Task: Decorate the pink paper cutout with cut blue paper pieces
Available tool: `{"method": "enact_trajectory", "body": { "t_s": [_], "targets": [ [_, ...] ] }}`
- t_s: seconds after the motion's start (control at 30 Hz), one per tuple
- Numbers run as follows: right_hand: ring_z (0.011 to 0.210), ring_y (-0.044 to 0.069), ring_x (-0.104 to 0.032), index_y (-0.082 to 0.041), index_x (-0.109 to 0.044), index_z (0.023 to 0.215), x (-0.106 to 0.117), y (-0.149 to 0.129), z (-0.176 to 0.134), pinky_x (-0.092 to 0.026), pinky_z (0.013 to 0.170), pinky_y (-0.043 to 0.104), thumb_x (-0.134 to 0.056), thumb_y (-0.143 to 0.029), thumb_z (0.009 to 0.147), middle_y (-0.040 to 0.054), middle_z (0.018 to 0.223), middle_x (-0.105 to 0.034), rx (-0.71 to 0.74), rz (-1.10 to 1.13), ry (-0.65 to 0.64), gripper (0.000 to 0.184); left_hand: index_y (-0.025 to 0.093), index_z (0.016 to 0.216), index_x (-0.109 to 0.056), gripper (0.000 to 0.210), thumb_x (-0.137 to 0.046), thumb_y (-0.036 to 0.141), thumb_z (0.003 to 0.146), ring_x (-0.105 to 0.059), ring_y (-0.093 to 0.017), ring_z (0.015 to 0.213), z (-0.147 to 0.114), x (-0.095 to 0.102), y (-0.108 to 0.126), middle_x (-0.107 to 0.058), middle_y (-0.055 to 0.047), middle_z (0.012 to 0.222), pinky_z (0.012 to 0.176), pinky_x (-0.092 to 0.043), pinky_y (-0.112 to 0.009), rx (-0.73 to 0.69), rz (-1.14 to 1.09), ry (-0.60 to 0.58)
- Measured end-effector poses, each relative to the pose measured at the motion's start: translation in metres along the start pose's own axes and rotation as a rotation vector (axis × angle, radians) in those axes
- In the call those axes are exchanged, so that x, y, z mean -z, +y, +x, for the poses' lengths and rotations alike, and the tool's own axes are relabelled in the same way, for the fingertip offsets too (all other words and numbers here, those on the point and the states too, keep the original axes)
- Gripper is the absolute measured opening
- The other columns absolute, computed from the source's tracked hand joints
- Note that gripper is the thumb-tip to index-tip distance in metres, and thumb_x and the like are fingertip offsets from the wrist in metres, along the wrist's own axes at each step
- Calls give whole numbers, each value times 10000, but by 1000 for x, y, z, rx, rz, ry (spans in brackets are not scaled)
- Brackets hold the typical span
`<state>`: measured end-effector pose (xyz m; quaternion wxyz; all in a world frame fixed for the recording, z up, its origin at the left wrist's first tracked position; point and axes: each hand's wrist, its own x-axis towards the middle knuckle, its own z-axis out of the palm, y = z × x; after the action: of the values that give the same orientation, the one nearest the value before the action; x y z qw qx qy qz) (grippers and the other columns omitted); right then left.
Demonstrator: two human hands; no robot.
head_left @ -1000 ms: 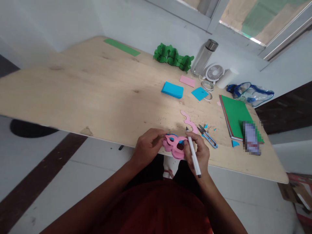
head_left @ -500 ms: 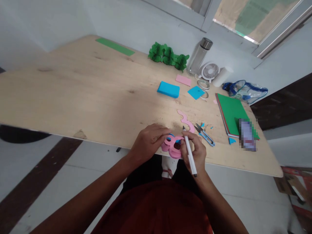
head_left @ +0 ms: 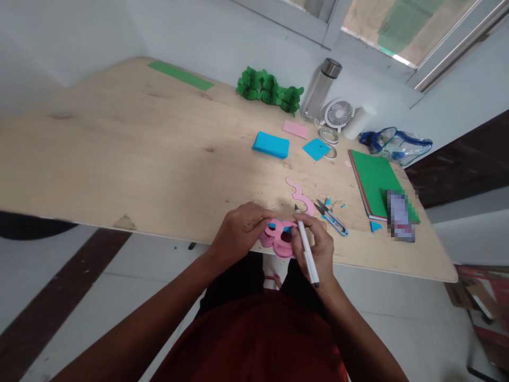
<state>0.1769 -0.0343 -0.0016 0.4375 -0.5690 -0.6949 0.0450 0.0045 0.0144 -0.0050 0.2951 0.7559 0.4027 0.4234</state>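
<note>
At the table's front edge, my left hand (head_left: 244,228) grips the left side of a pink paper cutout (head_left: 279,245) with scalloped edges and openings. Blue paper shows through and behind those openings. My right hand (head_left: 318,244) is closed round a white marker (head_left: 306,249), its dark tip pointing away from me, and its fingertips also touch the cutout's right side. Just beyond lies a wavy pink paper scrap (head_left: 302,199). Blue-handled thread snips (head_left: 334,220) rest to the right of it, among small blue scraps.
A blue paper stack (head_left: 271,146), a blue sheet (head_left: 316,149) and tape rolls (head_left: 329,136) lie farther back. Green paper garland (head_left: 270,89), a glass bottle (head_left: 321,90) and a small fan (head_left: 339,113) line the wall. A green book (head_left: 374,183) lies at right.
The whole view has shifted slightly, so things appear a little farther left. Both hands keep their hold on the cutout and marker, with barely any movement.
</note>
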Motion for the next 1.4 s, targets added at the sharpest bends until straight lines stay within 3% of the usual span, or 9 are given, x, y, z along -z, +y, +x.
{"method": "enact_trajectory", "body": {
  "t_s": [0.33, 0.5, 0.83, 1.03, 1.4],
  "targets": [
    [844, 203, -645, -226, -609, 1038, 7, 8, -13, -496, 746, 355, -553, -207, 844, 54, 924, -680, -151, 85, -12, 202, 183, 755, -684, 231, -485, 193, 872, -638, -158, 748, -1, 2, -3, -710, -26, 758, 693, -497, -276, -87, 50, -11],
    [842, 203, -636, -231, -627, 1000, 4, 10, -15, -494, 755, 355, -568, -188, 828, 44, 906, -685, -153, 75, 13, 186, 190, 702, -661, 277, -455, 197, 887, -626, -158, 752, 0, 4, -6, -687, -22, 733, 692, -493, -275, -184, 134, -45],
    [836, 204, -646, -224, -631, 995, 3, 7, -15, -496, 759, 359, -555, -188, 828, 49, 898, -693, -187, 94, 29, 187, 198, 1068, -662, 318, -415, 109, 889, -632, -196, 906, 6, 8, -5, -693, -74, 997, 791, -501, -344, -373, 274, -179],
    [807, 193, -645, -226, -636, 981, 3, 6, -13, -493, 735, 334, -563, -187, 816, 38, 872, -695, -186, 113, 45, 184, 183, 1121, -635, 316, -459, 77, 880, -635, -213, 934, 5, 6, -7, -682, -107, 1066, 796, -514, -371, -476, 282, -158],
    [796, 198, -654, -223, -632, 966, 6, 4, -11, -498, 731, 343, -555, -189, 825, 41, 855, -703, -165, 82, 26, 164, 246, 1098, -655, 315, -442, 131, 897, -644, -212, 948, 6, 5, -10, -689, -78, 1081, 827, -525, -381, -450, 301, -218]
  ]
}}
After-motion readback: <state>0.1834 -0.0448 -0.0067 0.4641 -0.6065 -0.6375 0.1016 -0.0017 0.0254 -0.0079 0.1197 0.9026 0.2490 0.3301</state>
